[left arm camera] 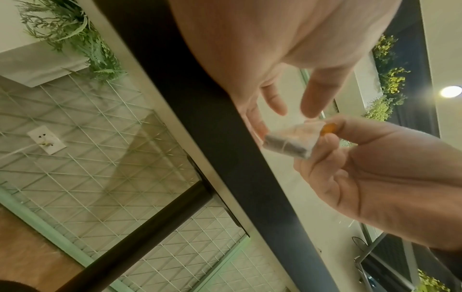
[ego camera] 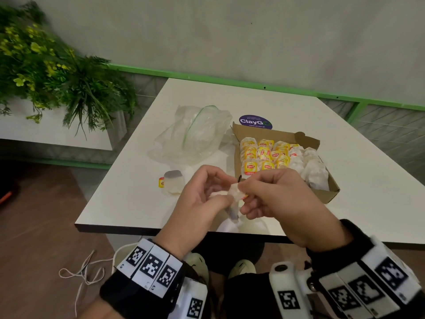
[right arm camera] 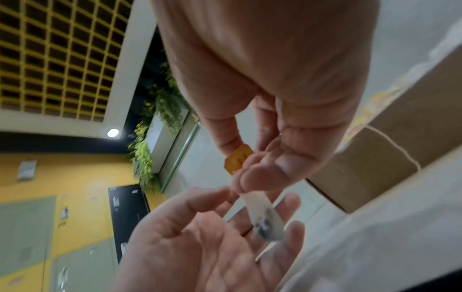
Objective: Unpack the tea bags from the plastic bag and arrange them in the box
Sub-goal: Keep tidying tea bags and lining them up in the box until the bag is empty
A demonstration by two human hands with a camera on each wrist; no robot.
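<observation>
My right hand (ego camera: 264, 192) pinches a white tea bag (ego camera: 234, 192) by its top and yellow tag just above the table's front edge. In the right wrist view the yellow tag (right arm camera: 237, 158) sits between thumb and fingers and the tea bag (right arm camera: 262, 213) hangs below them. My left hand (ego camera: 207, 194) lies cupped beside it, fingers relaxed, the palm (right arm camera: 200, 237) under the bag. The brown cardboard box (ego camera: 271, 131) at the right holds several Lipton tea bags (ego camera: 266, 155) in rows. The crumpled clear plastic bag (ego camera: 195, 134) lies behind my hands.
One loose tea bag (ego camera: 173, 181) with its yellow tag (ego camera: 161, 182) lies on the white table (ego camera: 128, 199), left of my hands. A purple round sticker (ego camera: 255, 122) is behind the box. A planter with green plants (ego camera: 57, 72) stands off the table's left.
</observation>
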